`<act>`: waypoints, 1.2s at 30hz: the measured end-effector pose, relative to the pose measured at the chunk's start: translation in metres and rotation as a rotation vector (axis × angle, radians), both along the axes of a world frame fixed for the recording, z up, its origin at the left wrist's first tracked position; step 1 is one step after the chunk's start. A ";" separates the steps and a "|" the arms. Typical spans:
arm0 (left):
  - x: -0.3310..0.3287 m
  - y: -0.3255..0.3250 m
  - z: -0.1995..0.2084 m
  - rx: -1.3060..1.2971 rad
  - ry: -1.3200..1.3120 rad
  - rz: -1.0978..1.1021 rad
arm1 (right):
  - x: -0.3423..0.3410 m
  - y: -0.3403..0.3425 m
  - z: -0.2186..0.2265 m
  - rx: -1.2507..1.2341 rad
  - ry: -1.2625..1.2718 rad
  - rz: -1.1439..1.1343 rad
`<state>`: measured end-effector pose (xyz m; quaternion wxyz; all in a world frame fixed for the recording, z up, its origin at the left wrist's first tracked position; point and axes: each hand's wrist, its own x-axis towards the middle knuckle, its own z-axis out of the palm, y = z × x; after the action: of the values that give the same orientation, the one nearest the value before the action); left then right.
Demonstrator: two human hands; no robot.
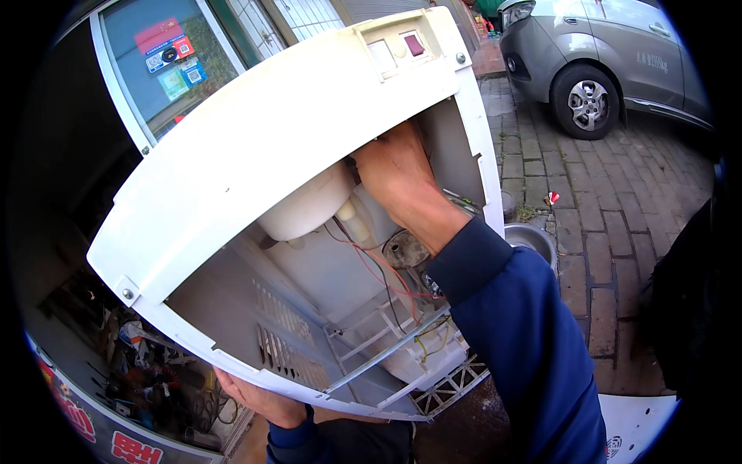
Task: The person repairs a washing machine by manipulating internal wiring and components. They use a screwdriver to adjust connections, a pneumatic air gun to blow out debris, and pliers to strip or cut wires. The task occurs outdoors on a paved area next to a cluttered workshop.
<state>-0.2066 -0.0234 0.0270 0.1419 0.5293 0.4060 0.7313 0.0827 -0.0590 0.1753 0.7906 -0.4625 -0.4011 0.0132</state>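
Reaches up inside a big white case (224, 155) with the right hand (398, 174) (can't see the fingertips there). Rests the left hand (267, 400) against the case's low edge (321, 400). Shows red wires (408, 293) below a round white tub (309, 205), and a gray car (645, 66) on bricks (607, 201).

Navy-blue long sleeves (533, 356), wide darker cuff (470, 261) on the right one, soft creases, bare hands (398, 174)

The right hand (396, 166) is partly hidden behind the white casing (255, 147); the grey car (622, 58) is cut off.
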 end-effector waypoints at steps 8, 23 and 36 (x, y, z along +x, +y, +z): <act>-0.004 0.002 -0.002 0.057 0.090 -0.139 | 0.011 0.007 -0.003 0.010 0.102 0.192; -0.007 0.000 -0.002 0.117 0.159 -0.120 | 0.009 0.013 -0.008 -0.009 -0.022 -0.012; -0.006 0.006 -0.011 0.165 0.221 0.030 | 0.016 0.020 -0.001 0.030 -0.153 0.003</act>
<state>-0.2123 -0.0176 0.0155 0.0415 0.6106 0.3655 0.7013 0.0984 -0.0393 0.1745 0.7644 -0.4494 -0.4614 -0.0270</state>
